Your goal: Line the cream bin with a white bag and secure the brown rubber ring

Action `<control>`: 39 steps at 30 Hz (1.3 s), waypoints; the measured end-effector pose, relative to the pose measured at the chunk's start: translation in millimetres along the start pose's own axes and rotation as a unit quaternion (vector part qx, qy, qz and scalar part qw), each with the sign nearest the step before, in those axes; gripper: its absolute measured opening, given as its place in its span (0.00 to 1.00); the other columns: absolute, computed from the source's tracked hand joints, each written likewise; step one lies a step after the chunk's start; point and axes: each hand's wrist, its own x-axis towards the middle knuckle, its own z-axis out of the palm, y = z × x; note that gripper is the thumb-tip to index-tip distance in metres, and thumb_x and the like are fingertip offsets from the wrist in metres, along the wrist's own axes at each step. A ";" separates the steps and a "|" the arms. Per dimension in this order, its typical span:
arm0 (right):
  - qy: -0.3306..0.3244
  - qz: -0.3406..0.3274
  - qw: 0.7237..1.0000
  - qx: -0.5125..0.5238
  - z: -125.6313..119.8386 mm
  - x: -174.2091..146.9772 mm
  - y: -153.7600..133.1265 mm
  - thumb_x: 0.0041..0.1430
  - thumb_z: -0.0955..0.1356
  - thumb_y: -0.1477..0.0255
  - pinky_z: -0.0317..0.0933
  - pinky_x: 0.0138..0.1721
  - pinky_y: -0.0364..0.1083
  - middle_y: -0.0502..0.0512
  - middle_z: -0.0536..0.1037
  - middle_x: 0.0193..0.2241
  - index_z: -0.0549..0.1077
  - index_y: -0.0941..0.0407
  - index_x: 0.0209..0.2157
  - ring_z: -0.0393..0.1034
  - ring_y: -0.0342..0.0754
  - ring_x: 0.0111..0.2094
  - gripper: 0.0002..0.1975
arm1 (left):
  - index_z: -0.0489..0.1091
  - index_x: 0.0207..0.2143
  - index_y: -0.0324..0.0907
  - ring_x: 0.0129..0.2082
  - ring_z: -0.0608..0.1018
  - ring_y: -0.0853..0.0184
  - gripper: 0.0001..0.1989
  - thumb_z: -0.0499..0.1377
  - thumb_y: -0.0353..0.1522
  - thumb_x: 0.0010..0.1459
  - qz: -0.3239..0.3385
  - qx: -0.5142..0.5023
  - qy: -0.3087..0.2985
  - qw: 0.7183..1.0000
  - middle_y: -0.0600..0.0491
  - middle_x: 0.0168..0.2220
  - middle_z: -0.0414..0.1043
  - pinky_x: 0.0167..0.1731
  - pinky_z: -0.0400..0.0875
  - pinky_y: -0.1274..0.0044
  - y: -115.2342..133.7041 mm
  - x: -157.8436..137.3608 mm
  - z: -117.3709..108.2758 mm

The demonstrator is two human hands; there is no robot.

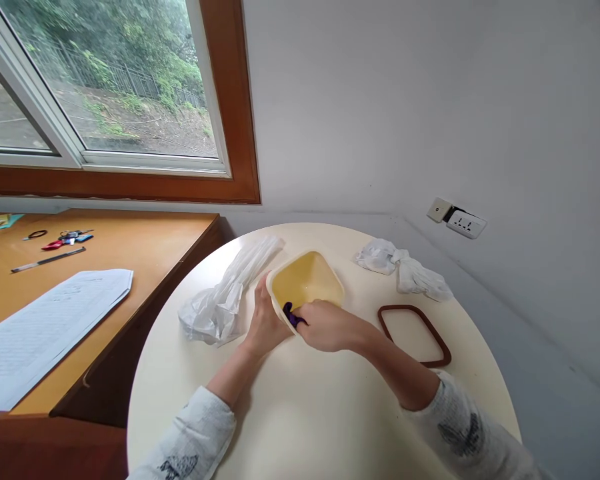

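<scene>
That tub (pixel 307 281) the left hand (pixel 267 321) grips near the far table edge (pixel 320 231) could slip if the right hand (pixel 329 325), pinching purple cloth (pixel 293 317), pushes hard.

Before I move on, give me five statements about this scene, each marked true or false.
The left hand holds the pale-yellow, squarish plastic container. True.
The right hand grips a dark-purple, cloth-like piece. True.
The brown, rounded-corner frame sits on the container's rim. False: the frame lies on the round, cream-coloured table.
Both crumpled white plastic bags lie left of the container. False: the other bag lies right of it.
A slim, part-black pen lies on the orange-brown wooden desk. True.
</scene>
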 end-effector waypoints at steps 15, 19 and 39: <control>-0.051 0.067 0.981 -0.172 13.8 49.9 17.0 0.50 0.66 0.73 0.62 0.40 0.54 0.66 0.75 0.41 0.72 0.60 0.39 0.69 0.60 0.44 0.13 | 0.34 0.62 0.45 0.58 0.55 0.44 0.57 0.68 0.41 0.37 0.103 0.009 -0.068 0.992 0.36 0.57 0.45 0.51 0.58 0.53 11.0 5.6 -1.2; -0.052 0.083 0.977 -0.190 8.7 29.5 20.3 0.50 0.65 0.75 0.63 0.35 0.52 0.66 0.76 0.36 0.73 0.62 0.36 0.71 0.59 0.38 0.10 | 0.34 0.62 0.44 0.57 0.56 0.43 0.57 0.67 0.42 0.38 0.104 0.000 -0.058 0.993 0.37 0.57 0.46 0.51 0.59 0.53 8.1 7.1 -0.9; 0.144 -0.094 0.983 -0.069 42.3 -7.5 15.2 0.49 0.61 0.84 0.58 0.39 0.43 0.57 0.74 0.37 0.67 0.59 0.40 0.69 0.48 0.38 0.15 | 0.32 0.63 0.47 0.62 0.50 0.50 0.56 0.67 0.37 0.39 -0.029 -0.059 -0.095 0.993 0.41 0.63 0.41 0.57 0.52 0.59 1.5 5.4 -11.7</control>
